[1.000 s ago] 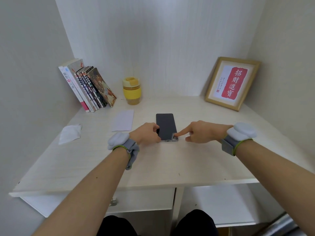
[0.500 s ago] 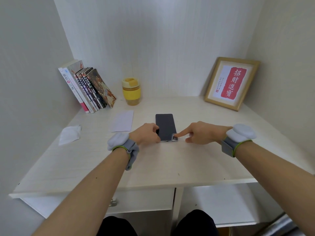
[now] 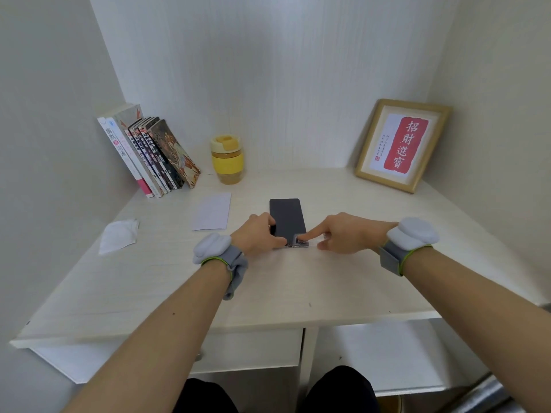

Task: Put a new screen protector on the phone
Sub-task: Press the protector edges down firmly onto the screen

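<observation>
I saw my left hand (image 3: 258,235) pinching the phone (image 3: 286,217) at its near-left edge while my right hand (image 3: 347,234), index finger extended and others curled, pressed its near end.

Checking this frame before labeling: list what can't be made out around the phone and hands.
Head view only:
- phone near left corner: covered by left hand.
- sticker tab print: too small.
- Whether a protector already lies on the screen: not discernible.
- right hand curled fingers: hidden underneath.
</observation>
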### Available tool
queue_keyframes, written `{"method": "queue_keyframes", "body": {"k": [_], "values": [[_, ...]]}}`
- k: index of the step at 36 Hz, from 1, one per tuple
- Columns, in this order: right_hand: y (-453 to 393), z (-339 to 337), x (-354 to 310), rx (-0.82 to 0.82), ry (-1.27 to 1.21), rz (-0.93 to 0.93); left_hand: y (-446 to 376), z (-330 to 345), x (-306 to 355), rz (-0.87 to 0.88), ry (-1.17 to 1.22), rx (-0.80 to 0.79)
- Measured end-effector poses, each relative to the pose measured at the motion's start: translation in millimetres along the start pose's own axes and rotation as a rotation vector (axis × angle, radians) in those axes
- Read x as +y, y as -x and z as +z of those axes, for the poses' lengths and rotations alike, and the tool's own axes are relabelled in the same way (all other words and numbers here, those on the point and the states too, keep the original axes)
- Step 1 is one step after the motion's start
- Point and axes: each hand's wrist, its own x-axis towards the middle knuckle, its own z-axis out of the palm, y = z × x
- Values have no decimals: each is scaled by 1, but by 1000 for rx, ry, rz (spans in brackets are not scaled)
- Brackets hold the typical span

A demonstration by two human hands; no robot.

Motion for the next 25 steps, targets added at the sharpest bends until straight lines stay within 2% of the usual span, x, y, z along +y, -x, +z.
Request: {"method": "queue_keyframes", "body": {"k": [25], "values": [[8, -2, 10, -7, -31, 25, 3, 5, 10, -13, -50, 22]]}}
